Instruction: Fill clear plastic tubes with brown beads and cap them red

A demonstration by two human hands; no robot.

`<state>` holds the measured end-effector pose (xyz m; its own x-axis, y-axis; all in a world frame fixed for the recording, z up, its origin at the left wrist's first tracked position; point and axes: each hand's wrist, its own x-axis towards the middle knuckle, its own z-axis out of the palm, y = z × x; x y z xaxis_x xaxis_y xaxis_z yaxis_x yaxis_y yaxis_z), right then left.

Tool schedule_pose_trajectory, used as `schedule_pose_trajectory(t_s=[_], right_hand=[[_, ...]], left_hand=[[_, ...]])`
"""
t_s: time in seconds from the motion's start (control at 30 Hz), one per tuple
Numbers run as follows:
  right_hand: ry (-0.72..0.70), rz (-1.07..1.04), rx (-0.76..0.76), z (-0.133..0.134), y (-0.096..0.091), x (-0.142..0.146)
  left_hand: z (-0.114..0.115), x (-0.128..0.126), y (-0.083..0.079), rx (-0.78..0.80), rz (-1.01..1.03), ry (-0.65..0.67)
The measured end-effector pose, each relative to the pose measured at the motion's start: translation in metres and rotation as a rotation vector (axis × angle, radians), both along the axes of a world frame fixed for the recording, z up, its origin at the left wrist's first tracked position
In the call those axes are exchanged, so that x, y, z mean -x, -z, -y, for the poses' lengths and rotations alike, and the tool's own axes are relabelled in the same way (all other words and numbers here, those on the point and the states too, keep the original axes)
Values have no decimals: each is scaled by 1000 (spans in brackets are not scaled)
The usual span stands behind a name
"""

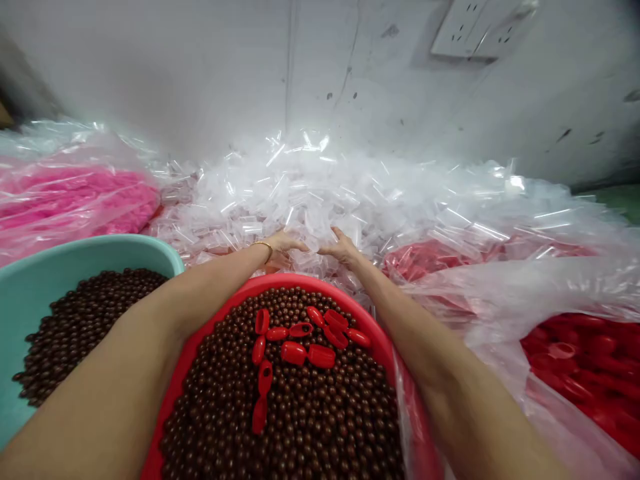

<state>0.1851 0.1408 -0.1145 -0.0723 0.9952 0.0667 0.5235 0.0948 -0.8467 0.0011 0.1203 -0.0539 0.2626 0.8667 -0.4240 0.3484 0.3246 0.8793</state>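
Both arms reach over a red tub (295, 279) to a heap of clear plastic pieces (310, 190). My left hand (283, 243), with a thin bracelet at the wrist, lies at the near side of the heap, fingers stretched out. Facing it from the right, my right hand (343, 248) has its fingers apart, and some clear pieces lie between the two hands. Neither hand visibly grips a piece, though some fingertips are hard to make out. Below, the tub holds many dark brown balls (300, 420), with several glossy red plastic pieces (294, 353) lying on top.
At left stands a teal basin (100, 247) with more brown balls. Behind it is a clear bag of pink pieces (85, 193). On the right, plastic bags (450, 280) surround red pieces (590, 367). A white wall with a socket panel (475, 30) rises behind the heap.
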Motion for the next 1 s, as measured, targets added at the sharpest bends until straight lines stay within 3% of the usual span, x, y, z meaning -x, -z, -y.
schedule_pose_trajectory(t_s=[0.27, 0.33, 0.43, 0.53, 0.67, 0.8, 1.0], right_hand=[[-218, -250, 131, 44, -60, 20], [-305, -158, 100, 55, -77, 23], [-426, 78, -122, 74, -99, 31], [-546, 334, -305, 102, -113, 45], [-611, 641, -424, 141, -112, 66], [-718, 777, -461, 167, -98, 78], [-639, 871, -499, 191, -98, 75]], left_hand=[[58, 28, -44, -245, 49, -20], [78, 39, -49, -371, -14, 0], [111, 56, -50, -613, -102, 18], [148, 70, -48, -783, -370, 60], [196, 80, -43, -835, -817, 235], [230, 84, -40, -796, -985, 460], [261, 83, -50, -754, -1168, 634]])
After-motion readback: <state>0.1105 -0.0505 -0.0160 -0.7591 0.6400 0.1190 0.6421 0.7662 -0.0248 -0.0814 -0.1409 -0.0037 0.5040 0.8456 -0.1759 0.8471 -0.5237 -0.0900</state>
